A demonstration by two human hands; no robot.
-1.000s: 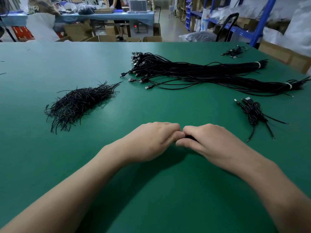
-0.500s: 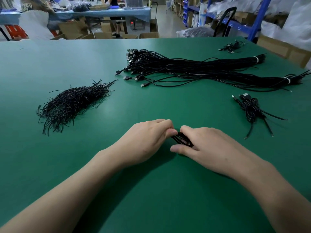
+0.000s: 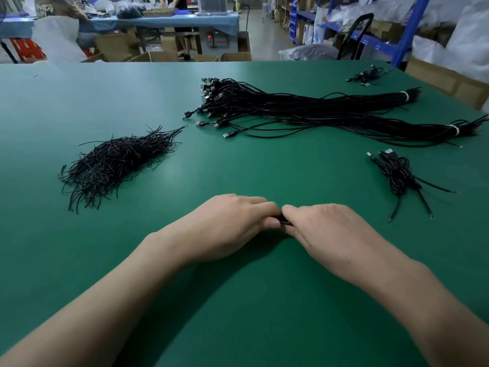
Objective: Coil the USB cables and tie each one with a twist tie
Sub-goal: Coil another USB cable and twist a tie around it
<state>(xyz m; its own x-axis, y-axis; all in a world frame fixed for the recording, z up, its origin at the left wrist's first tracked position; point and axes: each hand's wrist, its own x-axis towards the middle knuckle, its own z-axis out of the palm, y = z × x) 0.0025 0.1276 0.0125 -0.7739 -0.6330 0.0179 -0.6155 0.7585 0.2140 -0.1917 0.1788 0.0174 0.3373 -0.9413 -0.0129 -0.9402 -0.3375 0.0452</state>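
Observation:
My left hand (image 3: pixel 227 223) and my right hand (image 3: pixel 328 234) meet knuckle to knuckle low over the green table (image 3: pixel 238 168), fingers curled down around a black coiled cable (image 3: pixel 286 223). Only a short black sliver of that cable shows between the thumbs; the rest is hidden under my palms. A heap of black twist ties (image 3: pixel 113 162) lies to the left. A long bundle of uncoiled black USB cables (image 3: pixel 304 109) stretches across the far side. To the right lies a coiled, tied cable (image 3: pixel 399 176).
Another small cable cluster (image 3: pixel 366 75) sits at the far right corner of the table. Beyond the table edge are cardboard boxes, a blue-covered workbench (image 3: pixel 169 21) with a person standing behind it, and blue shelving (image 3: pixel 407 30) at the right.
My hands have closed back together, hiding most of the cable that showed between them half a second ago. The view has shifted slightly.

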